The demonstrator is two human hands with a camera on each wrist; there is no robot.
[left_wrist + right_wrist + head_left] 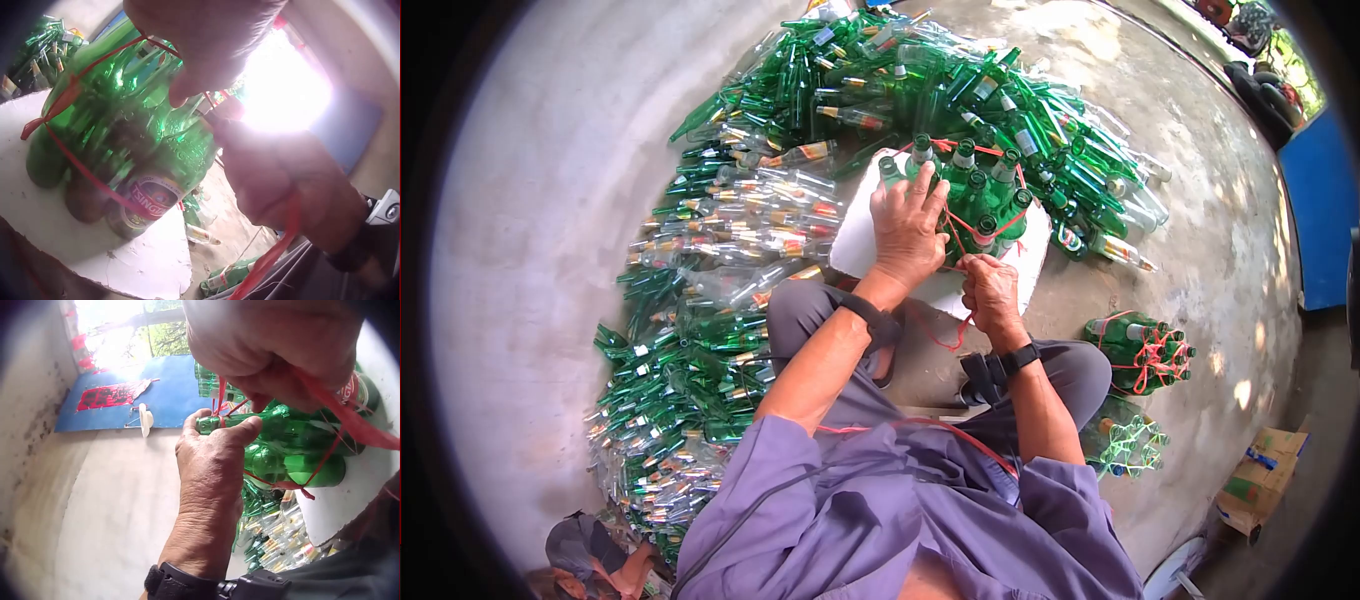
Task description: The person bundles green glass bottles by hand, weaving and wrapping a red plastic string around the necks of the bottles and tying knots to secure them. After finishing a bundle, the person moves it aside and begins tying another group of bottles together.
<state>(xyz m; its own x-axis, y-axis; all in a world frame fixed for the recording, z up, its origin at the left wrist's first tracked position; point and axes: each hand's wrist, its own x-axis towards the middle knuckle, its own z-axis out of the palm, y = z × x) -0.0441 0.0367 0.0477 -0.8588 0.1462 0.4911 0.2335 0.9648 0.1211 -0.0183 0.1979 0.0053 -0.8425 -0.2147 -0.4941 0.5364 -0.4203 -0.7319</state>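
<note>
A cluster of green glass bottles point(976, 190) stands upright on a white board point(856, 228), with red plastic string point(80, 164) looped round the bodies and necks. One label point(150, 199) reads "TSINGT". My left hand point(907, 228) grips a bottle neck point(209, 424) on the near left side of the cluster, thumb on one side and fingers on the other. At the near edge, my right hand point(990, 288) pinches the red string close beside the bottles. A loose length of that string hangs below it. The right fingertips are partly hidden.
A big heap of green and clear bottles point(740, 215) curves round the left and far sides. On the right stand a red-tied bundle point(1140, 352) and a green-tied bundle point(1135, 445). A cardboard box point(1262, 478) and a blue panel point(1320, 210) lie farther right.
</note>
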